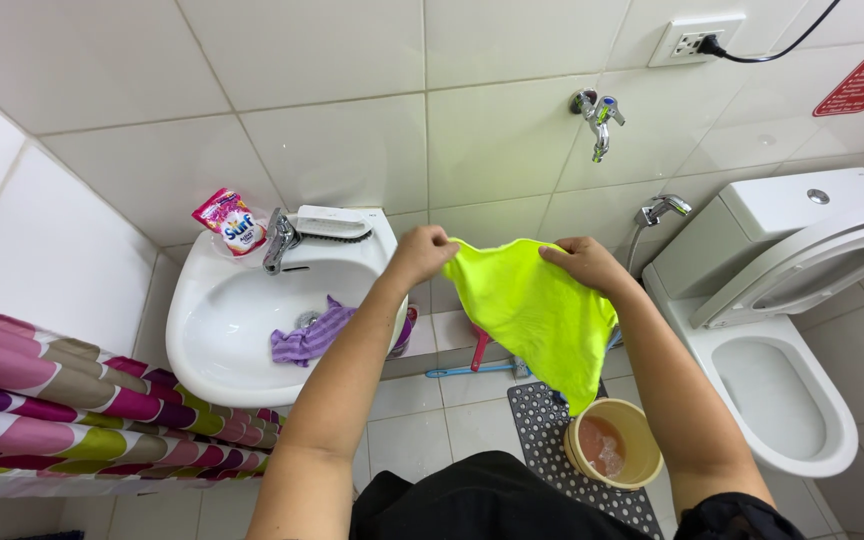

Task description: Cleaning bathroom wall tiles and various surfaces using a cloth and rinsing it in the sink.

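A bright yellow-green cloth (537,315) hangs spread between both my hands in front of the tiled wall. My left hand (420,253) pinches its upper left corner. My right hand (580,262) grips its upper right edge. The cloth's lower tip points down toward a small tan bucket (642,440) that holds cloudy water and stands on the floor, partly on a dark perforated mat (542,420).
A white sink (222,330) at left holds a purple striped cloth (310,338); a pink detergent pouch (229,221) and a scrub brush (332,225) sit on its rim. An open white toilet (792,400) stands at right. A wall tap (599,118), a patterned curtain (72,410).
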